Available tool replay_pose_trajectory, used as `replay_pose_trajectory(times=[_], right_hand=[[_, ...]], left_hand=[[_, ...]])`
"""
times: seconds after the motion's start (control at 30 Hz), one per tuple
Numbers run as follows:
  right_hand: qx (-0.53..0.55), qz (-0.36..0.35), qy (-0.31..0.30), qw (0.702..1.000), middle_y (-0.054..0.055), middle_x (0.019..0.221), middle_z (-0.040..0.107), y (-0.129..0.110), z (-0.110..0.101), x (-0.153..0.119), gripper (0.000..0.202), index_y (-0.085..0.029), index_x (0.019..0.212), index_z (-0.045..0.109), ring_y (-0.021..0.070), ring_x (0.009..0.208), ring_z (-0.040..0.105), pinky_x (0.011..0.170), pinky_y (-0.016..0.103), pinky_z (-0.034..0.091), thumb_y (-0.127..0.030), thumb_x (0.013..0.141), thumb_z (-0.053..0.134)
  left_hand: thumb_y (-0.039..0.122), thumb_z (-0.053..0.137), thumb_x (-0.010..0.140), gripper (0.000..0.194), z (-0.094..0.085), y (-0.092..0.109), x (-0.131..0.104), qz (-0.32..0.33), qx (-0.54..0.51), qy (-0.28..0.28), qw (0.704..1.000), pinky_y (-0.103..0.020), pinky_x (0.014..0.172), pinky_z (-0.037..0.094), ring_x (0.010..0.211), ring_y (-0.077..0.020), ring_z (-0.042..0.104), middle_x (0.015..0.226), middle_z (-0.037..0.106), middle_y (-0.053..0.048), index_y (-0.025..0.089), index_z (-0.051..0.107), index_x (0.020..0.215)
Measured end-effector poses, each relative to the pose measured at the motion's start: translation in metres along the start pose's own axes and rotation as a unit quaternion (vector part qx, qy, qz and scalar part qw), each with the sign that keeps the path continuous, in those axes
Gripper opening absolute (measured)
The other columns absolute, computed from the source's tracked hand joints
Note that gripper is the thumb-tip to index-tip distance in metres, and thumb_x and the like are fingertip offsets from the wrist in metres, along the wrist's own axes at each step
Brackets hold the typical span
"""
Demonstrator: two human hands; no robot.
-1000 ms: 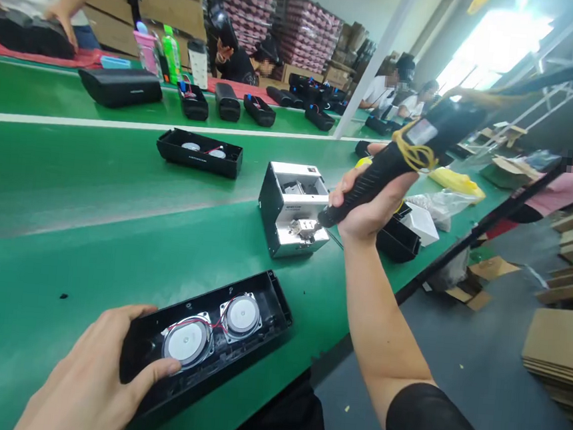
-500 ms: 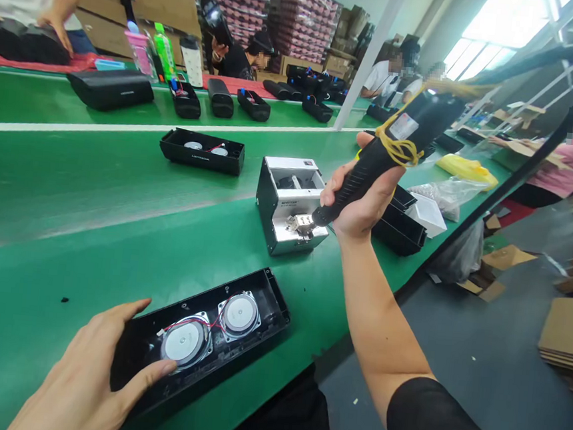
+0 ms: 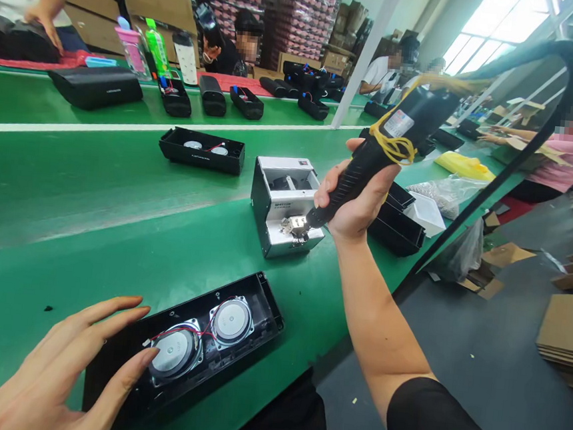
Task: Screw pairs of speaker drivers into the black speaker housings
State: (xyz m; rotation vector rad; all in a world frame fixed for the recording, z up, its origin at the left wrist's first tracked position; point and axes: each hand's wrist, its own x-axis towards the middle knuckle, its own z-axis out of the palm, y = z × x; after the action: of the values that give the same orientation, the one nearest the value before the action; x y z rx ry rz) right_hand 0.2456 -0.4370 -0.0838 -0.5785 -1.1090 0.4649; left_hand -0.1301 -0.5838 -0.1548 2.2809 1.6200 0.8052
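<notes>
My right hand (image 3: 357,198) is wrapped round a black electric screwdriver (image 3: 393,141) with a yellow cord tied about it. The driver slants down, and its tip is at the metal outlet of a silver screw feeder (image 3: 279,181). At the near left, my left hand (image 3: 76,354) is open over the left end of a black speaker housing (image 3: 271,307), fingers apart. Its thumb reaches over the nearer round speaker (image 3: 174,351); whether it touches is unclear. A second round speaker (image 3: 232,320) sits beside it, with thin red and dark wires across both.
Another black housing (image 3: 202,151) lies further back on the green bench (image 3: 68,189). Right of the feeder are more black housings (image 3: 396,228), a white box (image 3: 424,214) and a bag of small parts (image 3: 441,195). Co-workers sit across and along the bench.
My left hand has shifted left and its fingers have loosened from round the housing's end. The housing appears slightly further left. The screwdriver tip stays at the feeder outlet.
</notes>
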Motion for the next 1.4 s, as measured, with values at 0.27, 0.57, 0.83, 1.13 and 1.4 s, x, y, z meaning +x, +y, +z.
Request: replay_pose_trajectory(times=[0.27, 0.57, 0.83, 1.13, 1.4], right_hand=[[-0.001, -0.010, -0.001, 1.000, -0.006, 0.061, 0.050, -0.006, 0.004, -0.001, 0.063, -0.030, 0.121, 0.064, 0.0133, 0.038, 0.043, 0.036, 0.027, 0.034, -0.084, 0.101, 0.041], [-0.017, -0.014, -0.015, 1.000, -0.007, 0.062, 0.047, -0.002, -0.003, 0.001, 0.074, -0.033, 0.126, 0.063, 0.0145, 0.038, 0.044, 0.035, 0.028, 0.033, -0.093, 0.096, 0.032], [0.028, 0.004, -0.005, 1.000, -0.007, 0.060, 0.049, -0.014, 0.000, -0.006, 0.063, -0.028, 0.123, 0.063, 0.0139, 0.037, 0.043, 0.034, 0.028, 0.031, -0.083, 0.097, 0.049], [0.019, 0.010, 0.019, 1.000, -0.007, 0.061, 0.049, -0.016, -0.001, -0.006, 0.063, -0.029, 0.121, 0.062, 0.0145, 0.038, 0.044, 0.035, 0.029, 0.033, -0.085, 0.095, 0.049], [0.053, 0.005, 0.017, 0.998, -0.007, 0.060, 0.052, -0.011, 0.001, -0.001, 0.057, -0.027, 0.108, 0.064, 0.0124, 0.038, 0.047, 0.036, 0.025, 0.035, -0.082, 0.098, 0.052]], left_hand=[[0.049, 0.061, 0.101, 0.035, 0.005, 0.013, 0.009, 0.058, -0.035, -0.023, 0.997, -0.057, 0.119, 0.053, 0.136, -0.0340, 0.066, 0.152, 0.063, 0.001, 0.043, 0.062, 0.135], [0.050, 0.060, 0.103, 0.033, 0.019, 0.014, 0.009, 0.073, -0.026, -0.034, 0.996, -0.052, 0.116, 0.052, 0.136, -0.0319, 0.065, 0.152, 0.064, 0.001, 0.043, 0.064, 0.135], [0.053, 0.058, 0.104, 0.034, 0.027, 0.014, 0.011, 0.067, -0.011, -0.046, 0.997, -0.050, 0.115, 0.053, 0.134, -0.0302, 0.064, 0.152, 0.063, 0.002, 0.044, 0.063, 0.136], [0.050, 0.059, 0.104, 0.033, 0.033, 0.015, 0.014, 0.082, -0.018, -0.049, 0.995, -0.048, 0.113, 0.051, 0.135, -0.0302, 0.063, 0.150, 0.065, 0.001, 0.042, 0.063, 0.135], [0.050, 0.058, 0.106, 0.032, 0.039, 0.014, 0.016, 0.110, -0.020, -0.032, 0.993, -0.048, 0.112, 0.047, 0.132, -0.0287, 0.063, 0.148, 0.065, 0.000, 0.038, 0.064, 0.135]])
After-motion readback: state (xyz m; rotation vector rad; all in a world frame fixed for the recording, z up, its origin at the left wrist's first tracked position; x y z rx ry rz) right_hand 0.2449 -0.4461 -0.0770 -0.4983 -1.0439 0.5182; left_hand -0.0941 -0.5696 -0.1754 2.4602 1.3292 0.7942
